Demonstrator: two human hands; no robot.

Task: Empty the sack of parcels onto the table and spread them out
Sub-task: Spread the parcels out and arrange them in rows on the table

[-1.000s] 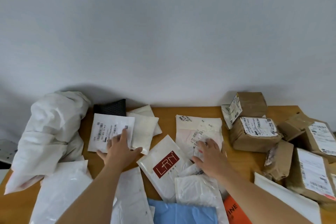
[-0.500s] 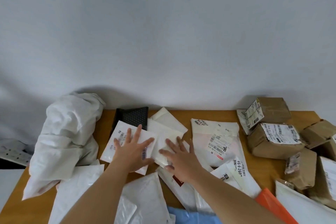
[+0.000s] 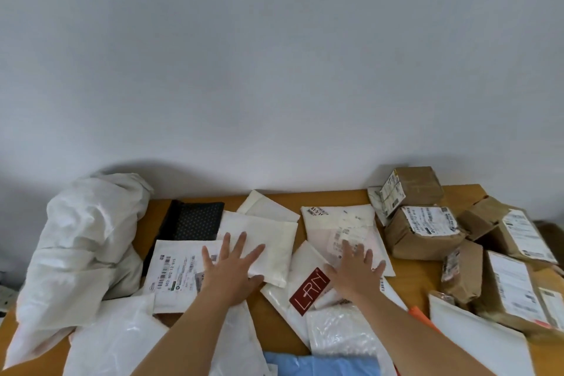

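The crumpled white sack (image 3: 82,247) lies slumped at the table's left end. Flat white mailers cover the middle of the wooden table (image 3: 335,197). My left hand (image 3: 232,268) lies flat with spread fingers across a labelled white mailer (image 3: 174,272) and a plain white padded mailer (image 3: 268,241). My right hand (image 3: 354,268), also flat and spread, presses on the white mailer with several labels (image 3: 338,223), beside a white bag with a red LRN patch (image 3: 308,287). A black dotted mailer (image 3: 195,221) sits behind.
Several brown cardboard parcels (image 3: 424,232) are piled at the right end. A blue bag (image 3: 320,366), a clear plastic bag (image 3: 338,333), an orange packet (image 3: 422,316) and a large white mailer (image 3: 479,336) lie along the near edge. A plain wall rises behind the table.
My right hand has slid to the right, from the plain padded mailer onto the labelled one. My left hand shifted right, and the labelled mailer under it now lies lower left.
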